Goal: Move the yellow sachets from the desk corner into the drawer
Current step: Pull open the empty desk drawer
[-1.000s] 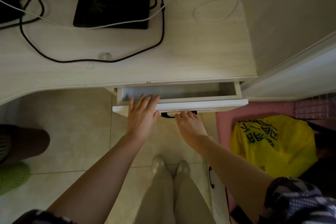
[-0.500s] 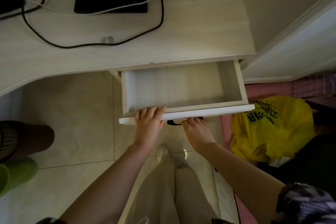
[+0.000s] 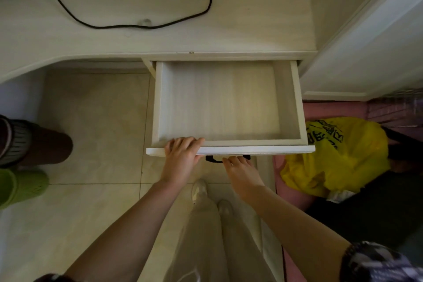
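The pale wood-grain desk (image 3: 251, 30) is spanning the top, and no yellow sachets are showing anywhere on it. Beneath its front edge, the shallow rectangular pale wood drawer (image 3: 295, 103) is standing pulled far out, its smooth floor lying bare with open room throughout. The left hand (image 3: 180, 158) is curling closed over the drawer's white front rail near its left end. The right hand (image 3: 241, 171) is reaching under that rail at the dark handle (image 3: 214, 159); its fingertips are hidden, so its grip is unclear.
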`<state>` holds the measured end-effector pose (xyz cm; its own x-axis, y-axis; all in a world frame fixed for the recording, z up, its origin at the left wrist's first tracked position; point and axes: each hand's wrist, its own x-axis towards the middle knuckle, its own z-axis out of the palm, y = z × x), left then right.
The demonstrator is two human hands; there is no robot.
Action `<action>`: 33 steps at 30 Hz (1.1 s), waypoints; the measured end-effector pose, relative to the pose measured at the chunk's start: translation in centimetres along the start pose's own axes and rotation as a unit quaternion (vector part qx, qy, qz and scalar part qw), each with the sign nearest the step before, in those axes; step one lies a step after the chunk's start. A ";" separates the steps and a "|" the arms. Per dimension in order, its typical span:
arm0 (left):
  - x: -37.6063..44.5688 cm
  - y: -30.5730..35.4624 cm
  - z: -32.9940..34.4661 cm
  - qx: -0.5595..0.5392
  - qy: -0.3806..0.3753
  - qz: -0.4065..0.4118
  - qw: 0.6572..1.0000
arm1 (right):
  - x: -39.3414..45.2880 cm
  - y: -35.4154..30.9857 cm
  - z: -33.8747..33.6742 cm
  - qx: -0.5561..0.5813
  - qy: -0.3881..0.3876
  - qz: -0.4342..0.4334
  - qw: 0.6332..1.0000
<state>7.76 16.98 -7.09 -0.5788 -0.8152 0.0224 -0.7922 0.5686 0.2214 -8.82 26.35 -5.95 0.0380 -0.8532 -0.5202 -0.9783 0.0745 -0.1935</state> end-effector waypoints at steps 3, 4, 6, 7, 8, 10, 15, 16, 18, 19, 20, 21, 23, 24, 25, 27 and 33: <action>-1.3 0.7 -0.3 -0.005 -0.018 -0.012 1.000 | -1.0 -0.3 0.6 0.004 -0.014 0.000 1.000; -1.6 1.0 -0.4 -0.007 -0.023 -0.016 1.000 | -1.2 -0.3 0.8 0.007 -0.013 0.002 1.000; -2.2 1.3 -0.4 -0.009 -0.027 -0.023 0.999 | -1.6 -0.5 1.3 0.009 -0.011 0.004 1.000; -2.5 1.4 -0.5 -0.009 -0.029 -0.026 0.999 | -1.8 -0.6 1.5 0.011 -0.011 0.005 1.000; -2.9 1.6 -0.5 -0.010 -0.031 -0.028 0.999 | -2.1 -0.7 1.7 0.012 -0.011 0.006 1.000; -3.5 2.0 -0.6 -0.014 -0.035 -0.031 0.999 | -2.6 -0.8 2.0 0.016 -0.011 0.009 1.000; -3.8 2.3 -1.1 -0.023 -0.045 -0.038 0.998 | -3.0 -1.2 2.5 0.033 -0.011 0.013 0.999; -3.8 2.3 -1.2 -0.027 -0.051 -0.039 0.998 | -2.9 -1.2 2.5 0.037 -0.013 0.015 0.999; -3.8 2.3 -1.5 -0.039 -0.062 -0.042 0.996 | -2.9 -1.3 2.6 0.042 -0.015 0.019 0.999; -3.9 2.2 -1.6 -0.046 -0.067 -0.044 0.996 | -3.0 -1.3 2.5 0.046 -0.016 0.020 0.999; -4.0 2.2 -1.8 -0.054 -0.071 -0.046 0.995 | -3.1 -1.3 2.4 0.052 -0.018 0.021 0.998; -4.1 2.2 -2.0 -0.063 -0.074 -0.047 0.994 | -3.4 -1.4 2.3 0.060 -0.024 0.022 0.998; -4.4 2.2 -2.6 -0.081 -0.075 -0.052 0.993 | -4.1 -1.6 1.8 0.074 -0.041 0.023 0.996; -4.6 2.2 -3.0 -0.091 -0.076 -0.057 0.991 | -4.6 -1.7 1.5 0.083 -0.045 0.023 0.995; -4.9 2.2 -3.5 -0.102 -0.076 -0.063 0.990 | -5.0 -1.9 1.2 0.091 -0.041 0.020 0.995; -5.6 2.2 -4.7 -0.124 -0.069 -0.081 0.987 | -5.8 -2.3 0.4 0.103 -0.022 0.010 0.994; -9.5 2.1 -8.9 -0.176 -0.048 -0.180 0.966 | -6.9 -5.5 -3.6 0.127 0.013 -0.019 0.992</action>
<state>13.31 24.94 1.86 -0.3062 -0.9294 -0.2059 -0.8406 0.1624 0.5168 -4.43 29.97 1.65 0.0644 -0.8710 -0.4871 -0.8931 0.1674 -0.4175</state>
